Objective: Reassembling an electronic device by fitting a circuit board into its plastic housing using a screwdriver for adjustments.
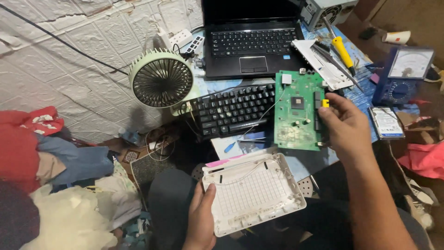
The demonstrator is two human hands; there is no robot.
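A green circuit board (pixel 297 111) is held upright over the front edge of the desk (pixel 351 95) by the right hand (pixel 344 125), whose fingers (pixel 334 103) are closed along the board's right edge, with a small yellow part (pixel 325 103) seen just at the fingertips. A thin white wire (pixel 259 118) is seen running from the board down toward a white plastic cover (pixel 252 192), which is held below the desk's front edge, over the lap, by the left hand (pixel 200 217); the thumb is pressed on the cover's left rim and the remaining fingers are hidden beneath it, so the grip is closed on the cover. The cover is turned with its ribbed inner face up. Just left of the board, a black keyboard (pixel 231 110) is laid on the desk, and behind it an open laptop (pixel 252 39) is placed toward the back edge. At the desk's left edge a pale green fan (pixel 161 79) is stood facing forward, with a white power strip (pixel 181 39) behind it. To the right of the board, a white tray (pixel 323 65) and a yellow-handled screwdriver (pixel 343 51) are seen, and further right a blue meter (pixel 403 74) with a hard drive (pixel 386 122) in front of it. A heap of clothes (pixel 51 185) is piled on the floor at the left.
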